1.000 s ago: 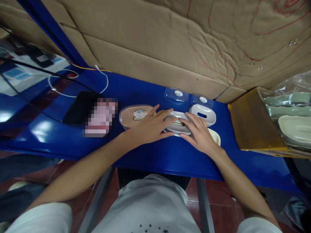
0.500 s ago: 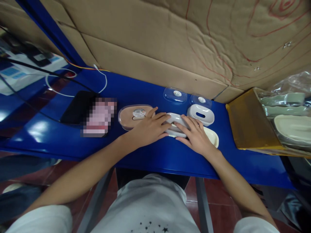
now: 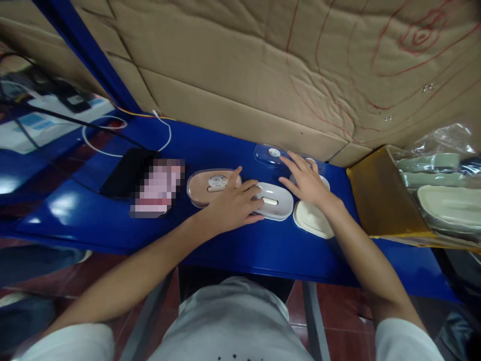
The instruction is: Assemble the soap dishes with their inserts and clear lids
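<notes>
A white oval soap dish [image 3: 282,202] with a slot in its middle, pale inside, lies on the blue table. My left hand [image 3: 236,203] holds its left end, fingers on the upper side and thumb at the front. My right hand [image 3: 306,178] is open, fingers apart, its fingertips over the right end of a clear plastic lid [image 3: 263,153] with a round label. I cannot tell whether they touch. Under that hand, a second white dish [image 3: 324,183] and another clear lid are mostly hidden. A cream oval tray [image 3: 308,220] lies by my right wrist.
Left of my left hand is a peach soap dish [image 3: 199,189] under a clear labelled lid. Further left lie a pixelated pink object [image 3: 160,185], a black object [image 3: 126,173] and a white cable [image 3: 169,133]. A carton [image 3: 383,200] of green and cream dishes stands right; cardboard [image 3: 225,80] lines the back.
My right hand has let go of the white soap dish and moved up and right toward the clear lids. My left hand stays on the dish. The view has shifted slightly.
</notes>
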`<state>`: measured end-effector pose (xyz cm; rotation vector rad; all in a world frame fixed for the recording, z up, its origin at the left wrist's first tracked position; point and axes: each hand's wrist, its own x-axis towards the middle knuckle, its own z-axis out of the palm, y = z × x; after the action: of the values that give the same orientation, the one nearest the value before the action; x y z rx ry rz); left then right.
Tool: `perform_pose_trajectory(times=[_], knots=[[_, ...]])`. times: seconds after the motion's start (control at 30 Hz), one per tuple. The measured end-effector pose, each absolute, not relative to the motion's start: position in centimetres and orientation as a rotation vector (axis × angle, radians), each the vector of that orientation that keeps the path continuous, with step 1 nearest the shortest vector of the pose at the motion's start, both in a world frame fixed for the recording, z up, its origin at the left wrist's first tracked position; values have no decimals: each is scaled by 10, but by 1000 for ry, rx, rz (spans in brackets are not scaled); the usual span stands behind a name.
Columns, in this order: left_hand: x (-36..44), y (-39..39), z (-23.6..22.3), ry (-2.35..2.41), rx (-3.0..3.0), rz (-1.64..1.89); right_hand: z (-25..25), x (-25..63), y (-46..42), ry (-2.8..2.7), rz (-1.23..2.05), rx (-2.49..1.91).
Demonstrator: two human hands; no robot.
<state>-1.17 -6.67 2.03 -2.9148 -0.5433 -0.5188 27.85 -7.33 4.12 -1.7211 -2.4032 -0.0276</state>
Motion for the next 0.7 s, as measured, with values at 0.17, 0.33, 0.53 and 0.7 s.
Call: perform_pose_trajectory(times=[0.17,0.33,0.53,0.7], knots=[[-16,-63,19,-571,-2907,-648,32,288,-2,-2408,195,-1741],[-19,-62,24,-598,-2915,-712,23,283,15,-2413,256,-1662],[-21,-60,26,-655,-2927,-682,34,276,-21,-2355,213,-1577],[-25,-60,27,-726,-2961,-578,39,276,-98,-2234,53,-1498]])
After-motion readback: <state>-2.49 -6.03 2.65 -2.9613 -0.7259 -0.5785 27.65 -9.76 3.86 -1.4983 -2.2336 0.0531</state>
